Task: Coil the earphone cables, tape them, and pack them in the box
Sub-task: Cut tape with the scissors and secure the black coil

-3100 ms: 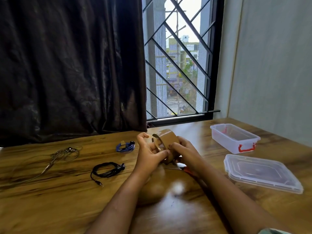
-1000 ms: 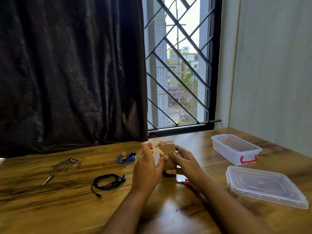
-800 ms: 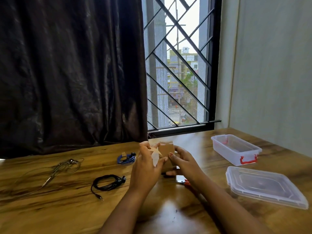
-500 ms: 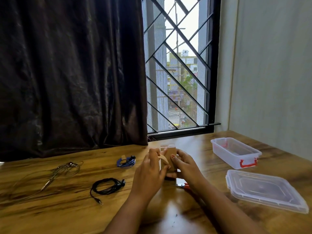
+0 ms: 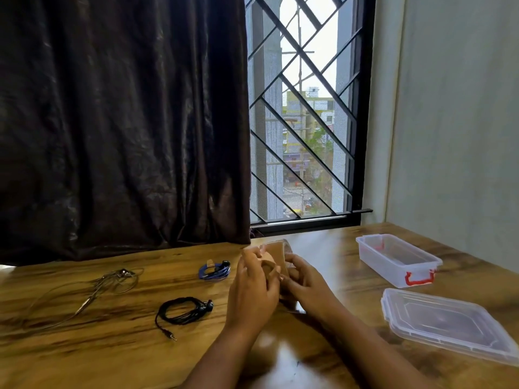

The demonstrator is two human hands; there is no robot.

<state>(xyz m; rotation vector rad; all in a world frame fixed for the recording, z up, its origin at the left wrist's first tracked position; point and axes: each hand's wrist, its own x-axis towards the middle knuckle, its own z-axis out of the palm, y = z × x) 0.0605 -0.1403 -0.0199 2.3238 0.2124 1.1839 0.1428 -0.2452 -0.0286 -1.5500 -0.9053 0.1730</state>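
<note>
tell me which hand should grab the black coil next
Left, probably. The left hand is nearer the black coil, which lies on its side. The right hand is beyond the tape roll and would have to cross over. Both hold the tape roll, so left must let go first.

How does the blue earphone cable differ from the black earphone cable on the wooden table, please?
The blue earphone cable is a tight bundle with a tan tape tab; the black earphone cable is a looser coil with no visible tape. The blue one shows no loose end; the black one's plug trails out. Both lie on the wooden table, untouched.
</note>
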